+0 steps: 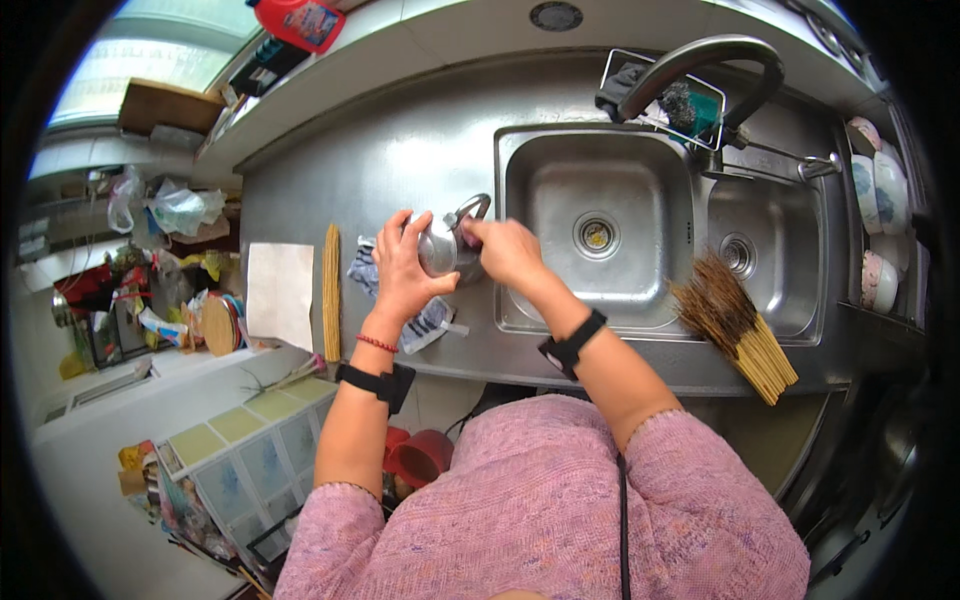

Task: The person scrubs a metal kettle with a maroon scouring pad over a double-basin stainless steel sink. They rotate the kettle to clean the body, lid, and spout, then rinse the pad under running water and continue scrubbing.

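My left hand (403, 262) grips a shiny metal container (439, 247) with a curved handle, its thumb and fingers spread around the side. Its exact kind cannot be told. At the container's handle side, my right hand (508, 251) pinches a small pinkish-purple cloth or pad (472, 232) against the metal. The container is over the steel counter, just left of the large sink basin. Beneath and beside my left hand lies a crumpled blue-and-white cloth (426, 327). Farther left are a bamboo-like bundle (331, 292) and a whitish sheet (280, 291).
A double steel sink (600, 180) lies to the right, under a curved faucet (705, 49). A wire basket (721, 112) holds scrubbers behind it. A bristle brush of bundled sticks (739, 330) rests across the sink's front edge. Bowls (877, 277) stand at the far right.
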The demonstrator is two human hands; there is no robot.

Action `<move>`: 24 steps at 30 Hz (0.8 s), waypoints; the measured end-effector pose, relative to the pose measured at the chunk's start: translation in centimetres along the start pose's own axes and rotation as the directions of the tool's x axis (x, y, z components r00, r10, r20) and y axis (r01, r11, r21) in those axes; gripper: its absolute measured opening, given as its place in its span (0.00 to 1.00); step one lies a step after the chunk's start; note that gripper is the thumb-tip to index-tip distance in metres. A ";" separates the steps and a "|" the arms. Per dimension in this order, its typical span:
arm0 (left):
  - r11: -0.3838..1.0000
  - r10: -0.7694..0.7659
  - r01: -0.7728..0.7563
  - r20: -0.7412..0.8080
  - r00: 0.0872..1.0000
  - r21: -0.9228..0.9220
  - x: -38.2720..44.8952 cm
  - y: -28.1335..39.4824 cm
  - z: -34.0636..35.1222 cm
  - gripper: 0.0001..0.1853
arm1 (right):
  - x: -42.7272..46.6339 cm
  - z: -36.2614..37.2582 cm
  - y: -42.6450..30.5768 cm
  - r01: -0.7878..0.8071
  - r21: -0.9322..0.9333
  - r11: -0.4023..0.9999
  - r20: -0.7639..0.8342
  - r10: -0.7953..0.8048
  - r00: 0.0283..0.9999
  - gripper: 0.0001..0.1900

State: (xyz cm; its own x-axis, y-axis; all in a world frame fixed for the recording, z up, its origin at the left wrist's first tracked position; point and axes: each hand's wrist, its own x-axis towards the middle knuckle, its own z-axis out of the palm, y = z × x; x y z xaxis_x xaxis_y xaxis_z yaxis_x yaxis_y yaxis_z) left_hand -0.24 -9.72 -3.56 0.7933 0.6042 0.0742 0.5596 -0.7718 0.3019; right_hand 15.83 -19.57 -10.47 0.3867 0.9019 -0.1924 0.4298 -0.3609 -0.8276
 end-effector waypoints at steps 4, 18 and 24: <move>1.000 -0.004 0.004 0.022 1.000 -0.028 -0.1 0.1 -0.1 0.52 | 1.5 -2.2 -1.6 -0.066 -0.101 0.993 0.138 0.079 0.987 0.16; 0.998 -0.029 0.028 -0.017 0.999 -0.051 -0.3 0.4 0.3 0.51 | 0.2 0.8 1.0 0.165 0.108 0.980 -0.242 -0.135 0.961 0.15; 0.999 -0.004 0.004 -0.009 1.000 -0.054 -0.2 0.4 0.2 0.51 | -2.4 3.1 2.1 0.357 0.388 0.850 -0.409 -0.188 0.893 0.19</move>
State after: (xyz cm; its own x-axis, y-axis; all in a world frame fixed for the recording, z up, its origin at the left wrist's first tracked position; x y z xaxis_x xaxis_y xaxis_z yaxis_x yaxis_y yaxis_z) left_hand -0.12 -10.22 -3.60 0.7887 0.6093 0.0817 0.5487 -0.7576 0.3535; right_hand 13.26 -21.73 -13.38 0.5978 0.7765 0.1994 0.1870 0.1068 -0.9765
